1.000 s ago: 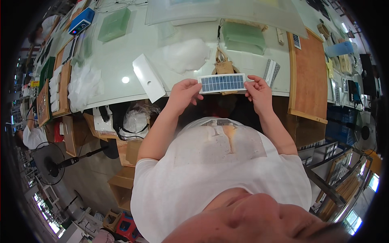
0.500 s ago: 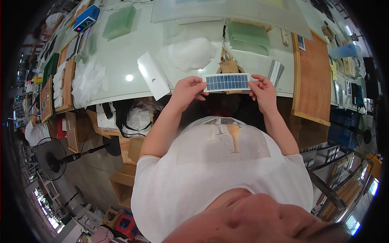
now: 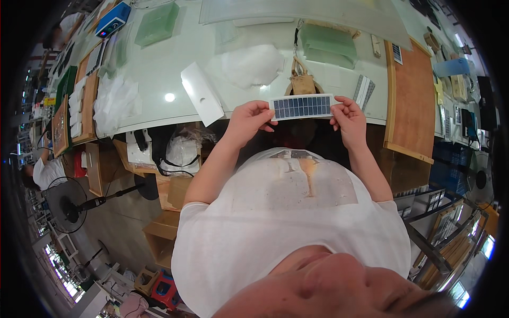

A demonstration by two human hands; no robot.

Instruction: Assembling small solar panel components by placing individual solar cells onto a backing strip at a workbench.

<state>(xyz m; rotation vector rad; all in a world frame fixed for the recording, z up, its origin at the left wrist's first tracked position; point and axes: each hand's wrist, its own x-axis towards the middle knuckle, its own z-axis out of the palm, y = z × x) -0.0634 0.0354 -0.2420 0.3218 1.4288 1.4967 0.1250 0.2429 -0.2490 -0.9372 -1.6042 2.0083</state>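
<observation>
A small solar panel point(image 3: 303, 107), blue cells with a white border, is held level at the near edge of the table. My left hand point(image 3: 251, 122) pinches its left end between thumb and fingers. At the other end my right hand point(image 3: 348, 117) grips it the same way. Just beyond the panel stands a brown block-like fixture point(image 3: 303, 84) with a dark cord rising from it. Left of my left hand lies a long white box-like piece point(image 3: 202, 94) with a small round hole. Striped strips point(image 3: 363, 91) lie beyond my right hand.
A white fluffy heap point(image 3: 252, 65) and stacked green glass sheets point(image 3: 328, 46) lie farther back. A translucent sheet point(image 3: 305, 11) spans the far side. Wooden boards point(image 3: 409, 100) border the right. A blue device point(image 3: 113, 20) and white crumpled sheets point(image 3: 115, 103) are left; a fan point(image 3: 68, 205) stands beyond.
The panel and both my hands have shifted slightly to the right in the picture. The whole table view has also moved a little; both hands keep their hold.
</observation>
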